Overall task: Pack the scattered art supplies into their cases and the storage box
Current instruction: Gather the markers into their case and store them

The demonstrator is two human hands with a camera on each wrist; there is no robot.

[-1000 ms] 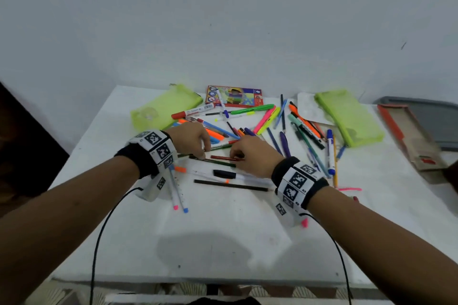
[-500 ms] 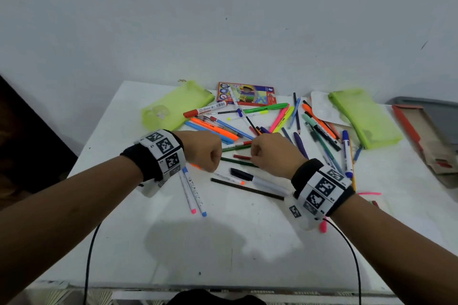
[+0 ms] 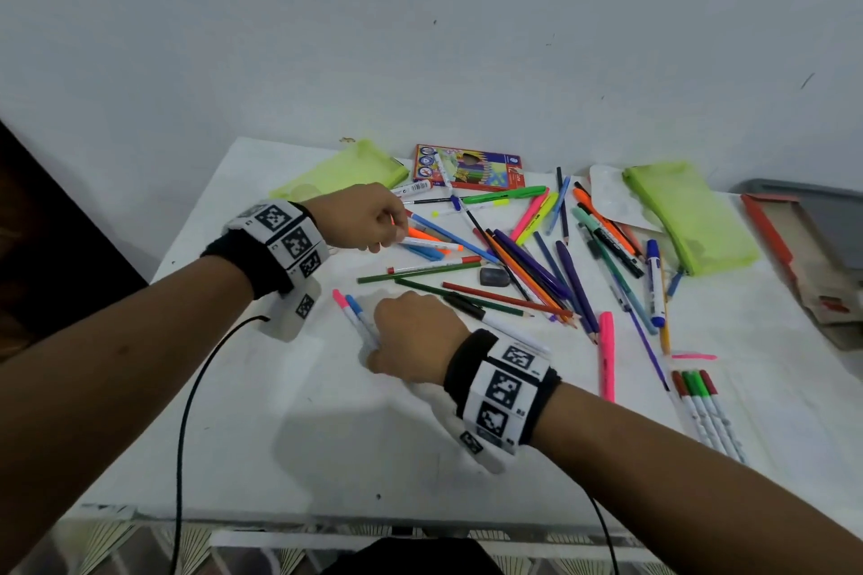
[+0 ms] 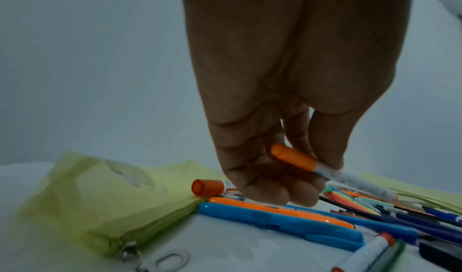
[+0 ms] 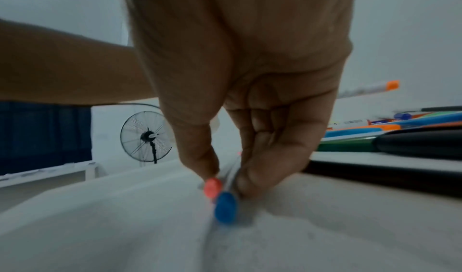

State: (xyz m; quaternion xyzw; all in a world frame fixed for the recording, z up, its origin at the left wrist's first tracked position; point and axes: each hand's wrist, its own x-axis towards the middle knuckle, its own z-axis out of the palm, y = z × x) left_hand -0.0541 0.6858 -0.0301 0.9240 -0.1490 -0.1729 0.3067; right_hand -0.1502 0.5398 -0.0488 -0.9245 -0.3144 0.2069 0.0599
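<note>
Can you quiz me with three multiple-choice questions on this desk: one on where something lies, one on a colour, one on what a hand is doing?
1. Where is the grey eraser?
A. Among the pencils mid-table
B. Inside a green pouch
C. On the floor

2. What colours cap the two pens under the right hand?
A. Green and black
B. Pink and blue
C. Yellow and purple

3. What is the left hand doing?
A. Lying flat and idle
B. Zipping a pouch
C. Pinching an orange-capped pen

Answers:
1 A: the head view shows the eraser lying on the table beside the coloured pencils.
2 B: one pink cap and one blue cap stick out past the fingers in the head and right wrist views.
3 C: the left wrist view shows fingers and thumb closed round the pen, above the pile.
</note>
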